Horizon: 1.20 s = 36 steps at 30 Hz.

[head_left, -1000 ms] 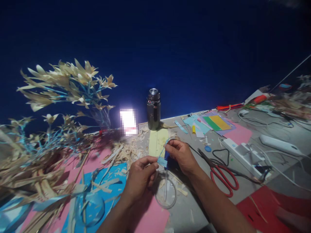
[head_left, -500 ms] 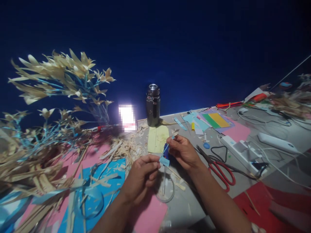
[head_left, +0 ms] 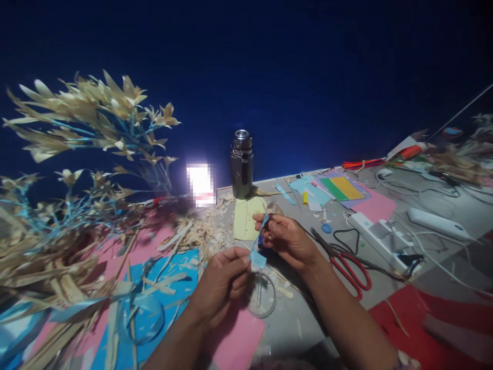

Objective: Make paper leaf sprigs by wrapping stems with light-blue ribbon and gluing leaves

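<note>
My left hand [head_left: 227, 275] is closed, with thumb and fingertips pinching the end of a light blue paper strip [head_left: 259, 259]. Held in the fingers of my right hand [head_left: 289, 237] is a thin stem [head_left: 260, 232] wrapped in the same light blue. A pale dried-leaf flower [head_left: 275, 208] shows just beyond those fingers, seemingly at the stem's top. Below the hands lies a tool with a slim metal rod [head_left: 259, 290] and a blue handle, mostly hidden behind my right hand. Around the rod curves a grey ring [head_left: 274, 298].
A dark thermos [head_left: 242, 167] stands at the back beside a bright, blurred-out light [head_left: 201, 185]. Red-handled scissors [head_left: 352, 270] and a white power strip [head_left: 379, 241] lie to the right. Dried-leaf flowers [head_left: 115, 108] and leaf scraps [head_left: 69, 277] crowd the left.
My right fingers have shifted along the blue-wrapped stem and spread somewhat. The strip between the hands has turned a little. The whole view has shifted slightly.
</note>
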Tool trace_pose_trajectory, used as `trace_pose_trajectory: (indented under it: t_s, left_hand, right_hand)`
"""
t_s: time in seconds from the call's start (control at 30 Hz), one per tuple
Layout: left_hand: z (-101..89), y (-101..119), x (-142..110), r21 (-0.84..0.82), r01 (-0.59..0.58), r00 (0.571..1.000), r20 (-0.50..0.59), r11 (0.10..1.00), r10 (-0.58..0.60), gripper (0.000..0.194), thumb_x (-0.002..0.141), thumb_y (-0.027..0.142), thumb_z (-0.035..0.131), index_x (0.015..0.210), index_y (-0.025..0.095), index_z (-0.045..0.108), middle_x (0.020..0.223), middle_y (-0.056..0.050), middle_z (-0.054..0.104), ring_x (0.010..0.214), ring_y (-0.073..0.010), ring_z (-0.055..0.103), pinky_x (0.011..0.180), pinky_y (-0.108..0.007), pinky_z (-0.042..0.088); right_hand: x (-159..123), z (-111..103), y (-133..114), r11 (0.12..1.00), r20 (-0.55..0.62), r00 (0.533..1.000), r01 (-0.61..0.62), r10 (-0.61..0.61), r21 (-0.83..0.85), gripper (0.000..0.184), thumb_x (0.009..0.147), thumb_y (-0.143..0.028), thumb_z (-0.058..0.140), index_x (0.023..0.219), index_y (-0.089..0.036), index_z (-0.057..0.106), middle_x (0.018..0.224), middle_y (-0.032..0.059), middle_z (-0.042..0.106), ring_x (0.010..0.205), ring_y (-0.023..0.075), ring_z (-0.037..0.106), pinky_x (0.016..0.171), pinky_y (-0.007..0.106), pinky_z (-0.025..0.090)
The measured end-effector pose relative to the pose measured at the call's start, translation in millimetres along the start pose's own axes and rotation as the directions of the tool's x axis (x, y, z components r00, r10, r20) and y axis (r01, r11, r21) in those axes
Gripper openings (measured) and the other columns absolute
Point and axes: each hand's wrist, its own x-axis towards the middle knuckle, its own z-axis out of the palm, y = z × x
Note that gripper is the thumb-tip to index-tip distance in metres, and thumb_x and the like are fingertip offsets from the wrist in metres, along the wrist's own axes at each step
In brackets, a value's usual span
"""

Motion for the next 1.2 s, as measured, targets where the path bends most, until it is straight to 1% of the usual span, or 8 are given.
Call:
trace_pose_trajectory:
  t_s: [0.23, 0.4, 0.6, 0.73, 0.83, 0.93, 1.03, 1.2]
  left_hand:
    - [3.3, -5.0, -1.4, 0.095, -0.107, 0.979, -0.163, 0.99, 0.122, 0.032, 0.058, 0.032, 0.091, 0.069, 0.014, 0.067, 0.044, 0.008, 0.044, 0.039, -0.0041, 0.033, 0.041, -0.018, 0.024]
    - [1.9, -6.7, -3.3, 0.201, -0.13, 0.972, -0.166, 0.971, 0.165, 0.029, 0.062, 0.034, 0.087, 0.07, 0.014, 0.068, 0.046, 0.006, 0.047, 0.042, -0.0051, 0.035, 0.043, -0.019, 0.025]
    - [2.6, -7.6, -2.9, 0.267, -0.178, 0.961, -0.159, 0.947, 0.225, 0.023, 0.066, 0.031, 0.084, 0.071, 0.014, 0.07, 0.046, 0.007, 0.047, 0.042, -0.0051, 0.035, 0.042, -0.018, 0.024]
    - [2.2, -7.5, -4.6, 0.127, -0.122, 0.985, -0.107, 0.984, 0.136, 0.021, 0.063, 0.025, 0.084, 0.075, 0.013, 0.07, 0.049, 0.006, 0.05, 0.041, -0.0037, 0.034, 0.041, -0.016, 0.023]
    - [0.4, -4.9, -6.2, -0.016, 0.013, 1.0, 0.017, 1.0, -0.013, 0.023, 0.063, 0.022, 0.083, 0.078, 0.011, 0.071, 0.062, 0.001, 0.059, 0.041, -0.0012, 0.032, 0.038, -0.016, 0.016]
    - [-0.7, -2.1, -6.7, -0.099, 0.093, 0.991, 0.104, 0.991, -0.083, 0.023, 0.066, 0.022, 0.085, 0.074, 0.01, 0.067, 0.067, -0.001, 0.06, 0.042, -0.0003, 0.032, 0.038, -0.015, 0.015]
    - [-0.5, -1.6, -6.2, -0.122, 0.117, 0.989, 0.11, 0.986, -0.104, 0.028, 0.063, 0.021, 0.09, 0.074, 0.011, 0.067, 0.066, 0.001, 0.059, 0.042, 0.0006, 0.03, 0.038, -0.014, 0.016]
    - [2.3, -4.3, -3.4, -0.094, 0.07, 0.996, 0.059, 0.993, -0.065, 0.035, 0.058, 0.026, 0.096, 0.073, 0.013, 0.067, 0.051, 0.009, 0.043, 0.04, 0.0008, 0.023, 0.038, -0.013, 0.015]
  right_hand:
    - [-7.1, 6.0, 23.3, 0.984, -0.053, 0.994, 0.083, -0.093, -0.158, 0.033, 0.065, -0.039, 0.092, 0.071, -0.015, 0.07, 0.064, -0.0018, 0.06, 0.057, 0.0091, 0.047, 0.057, 0.023, 0.037]
    - [-8.8, 9.6, 20.2, 0.968, -0.134, 0.98, 0.117, -0.15, -0.223, 0.032, 0.063, -0.038, 0.09, 0.064, -0.016, 0.067, 0.059, -0.0029, 0.058, 0.055, 0.0092, 0.045, 0.055, 0.023, 0.036]
    - [-10.3, 10.4, 19.2, 0.942, -0.133, 0.974, 0.136, -0.184, -0.307, 0.033, 0.066, -0.042, 0.088, 0.065, -0.016, 0.068, 0.059, -0.0029, 0.057, 0.056, 0.01, 0.045, 0.056, 0.024, 0.035]
    - [-11.2, 8.9, 21.4, 0.948, -0.138, 0.974, 0.135, -0.18, -0.288, 0.034, 0.067, -0.042, 0.088, 0.064, -0.016, 0.067, 0.059, -0.0027, 0.057, 0.056, 0.0102, 0.045, 0.056, 0.024, 0.035]
    - [-12.4, 8.2, 21.2, 0.966, -0.092, 0.982, 0.14, -0.163, -0.218, 0.033, 0.069, -0.043, 0.089, 0.066, -0.016, 0.069, 0.062, -0.0025, 0.057, 0.057, 0.0097, 0.045, 0.056, 0.023, 0.034]
    - [-13.3, 7.4, 20.0, 0.983, -0.027, 0.99, 0.131, -0.135, -0.127, 0.03, 0.068, -0.042, 0.09, 0.074, -0.016, 0.075, 0.067, -0.002, 0.059, 0.059, 0.0093, 0.046, 0.057, 0.022, 0.036]
    - [-12.9, 6.1, 19.1, 0.991, 0.002, 0.994, 0.112, -0.112, -0.071, 0.029, 0.069, -0.04, 0.09, 0.079, -0.018, 0.077, 0.069, -0.0022, 0.06, 0.059, 0.0086, 0.046, 0.057, 0.022, 0.035]
    - [-9.7, 4.0, 20.0, 0.985, 0.015, 0.989, 0.147, -0.146, -0.095, 0.027, 0.07, -0.04, 0.09, 0.079, -0.018, 0.077, 0.069, -0.0019, 0.061, 0.06, 0.0096, 0.048, 0.059, 0.023, 0.038]
